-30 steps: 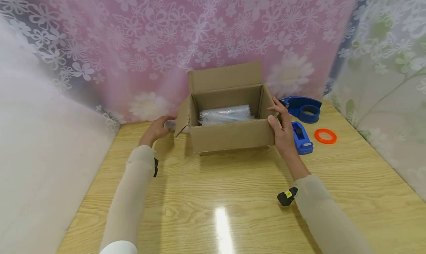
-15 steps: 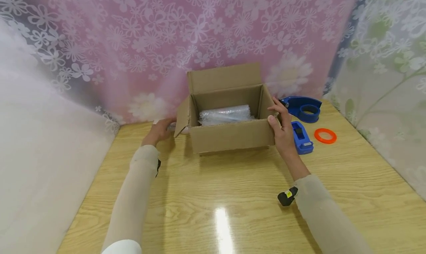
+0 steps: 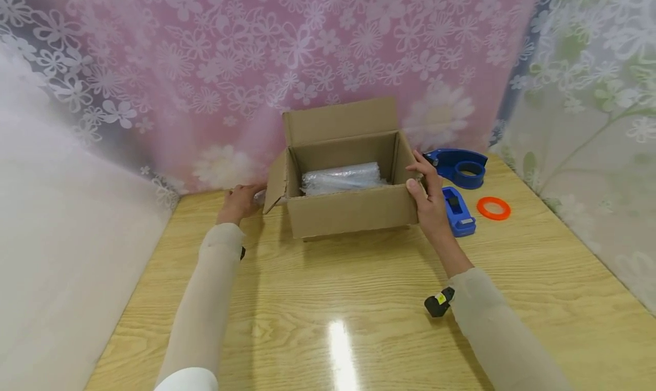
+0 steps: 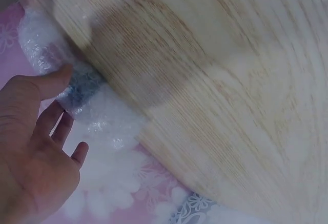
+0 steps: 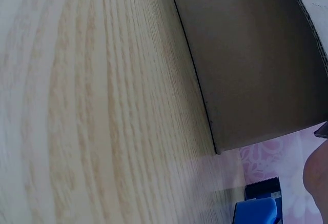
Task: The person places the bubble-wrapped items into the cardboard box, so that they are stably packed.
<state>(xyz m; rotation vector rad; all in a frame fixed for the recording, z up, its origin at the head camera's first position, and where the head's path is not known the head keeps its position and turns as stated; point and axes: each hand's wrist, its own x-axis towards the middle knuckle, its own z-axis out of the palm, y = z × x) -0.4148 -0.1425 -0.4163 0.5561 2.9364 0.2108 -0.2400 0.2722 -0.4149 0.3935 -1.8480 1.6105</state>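
Observation:
An open cardboard box (image 3: 353, 212) stands tilted on the table near the back curtain, its rear and left flaps raised. Inside lies a roll of clear bubble wrap (image 3: 340, 178). My right hand (image 3: 431, 200) grips the box's right end, thumb at the front corner and fingers over the rim; only a bit of that hand (image 5: 316, 175) shows in the right wrist view. Beyond the left flap, my left hand (image 3: 240, 202) pinches a bubble-wrapped bundle (image 4: 84, 88) between thumb and fingers at the table's back edge. Something dark shows through the wrap; its kind is unclear.
To the right of the box are a dark blue tape gun (image 3: 458, 166), a blue tape dispenser (image 3: 458, 212) and a flat orange ring (image 3: 493, 208). Flowered curtains (image 3: 328, 44) close off the back and right; a pale sheet (image 3: 66, 237) hangs at left.
My left hand has turned and shifted slightly left beside the wrapped bundle. The right hand keeps its grip on the box, and the head view has shifted a little.

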